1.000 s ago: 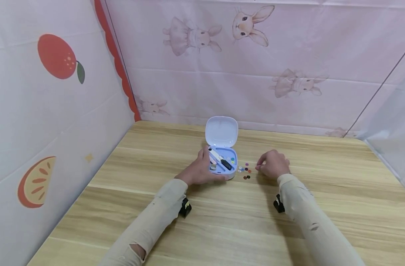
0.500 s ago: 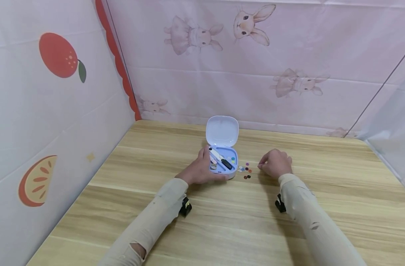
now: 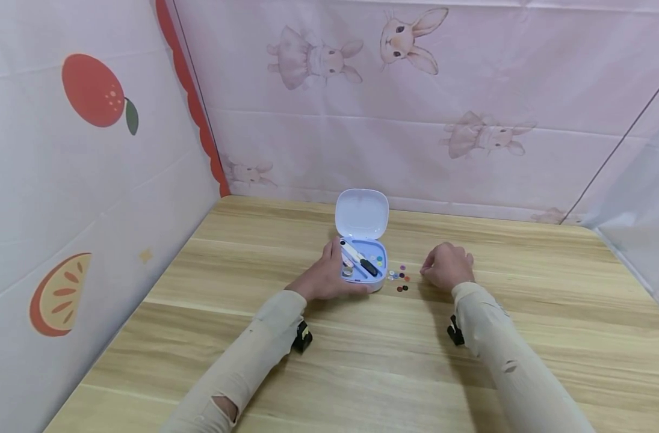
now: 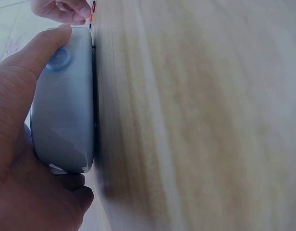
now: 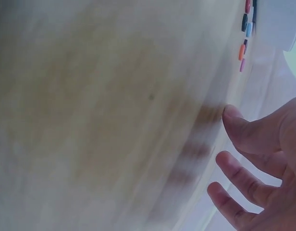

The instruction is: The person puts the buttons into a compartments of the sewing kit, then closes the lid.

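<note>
Left hand (image 3: 325, 278) clamped round small open plastic case (image 3: 363, 260) mid-bench (image 3: 361, 361), right hand (image 3: 447, 267) loosely curled, holding nothing, beside scattered buttons (image 3: 398, 277); probably light, hard, slippery, each best pinched by its rim.

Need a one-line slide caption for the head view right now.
Left hand grips the open blue case; right hand rests beside loose coloured buttons on the wooden table.

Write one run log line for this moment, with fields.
left hand: grips box | right hand: near buttons, holds nothing | lid: open
</note>
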Demonstrator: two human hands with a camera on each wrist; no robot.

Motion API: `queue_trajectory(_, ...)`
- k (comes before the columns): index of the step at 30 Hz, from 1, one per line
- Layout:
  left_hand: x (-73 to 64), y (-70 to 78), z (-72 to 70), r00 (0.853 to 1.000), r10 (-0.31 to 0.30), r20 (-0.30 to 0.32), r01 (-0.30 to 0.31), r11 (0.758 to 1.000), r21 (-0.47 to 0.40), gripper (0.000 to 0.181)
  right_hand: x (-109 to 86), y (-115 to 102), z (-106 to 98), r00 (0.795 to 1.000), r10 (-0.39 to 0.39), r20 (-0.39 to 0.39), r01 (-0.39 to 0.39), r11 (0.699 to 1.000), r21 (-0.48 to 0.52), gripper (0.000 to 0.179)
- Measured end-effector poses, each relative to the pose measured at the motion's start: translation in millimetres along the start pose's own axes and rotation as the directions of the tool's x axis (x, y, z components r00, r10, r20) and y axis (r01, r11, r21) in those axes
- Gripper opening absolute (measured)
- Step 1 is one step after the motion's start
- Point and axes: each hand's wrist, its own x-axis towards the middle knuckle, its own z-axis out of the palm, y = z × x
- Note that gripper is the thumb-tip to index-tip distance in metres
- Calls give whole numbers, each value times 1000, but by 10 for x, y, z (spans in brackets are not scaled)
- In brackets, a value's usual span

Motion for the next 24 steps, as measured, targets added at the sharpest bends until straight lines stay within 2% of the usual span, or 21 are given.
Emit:
queue_trajectory(6, 2, 0, -7, 1000, -7, 10, 7, 1000, 7, 139, 14, -4, -10, 999, -3, 40, 4, 1000, -10, 5)
queue_trajectory(14, -4, 0, -7, 1000, -2, 6, 2, 1000, 14, 139, 35, -23, -13, 998, -43, 41, 44, 999, -29, 8)
queue_trajectory(19, 10, -11, 0, 1000, -4, 8, 4, 1000, 22, 139, 70, -79, -15, 997, -80, -3, 80, 997, -22, 12)
queue_trajectory(24, 14, -2, -6, 1000, 7, 0, -7, 1000, 18, 138, 111, -209, -24, 990, -114, -78, 118, 992, 50, 13)
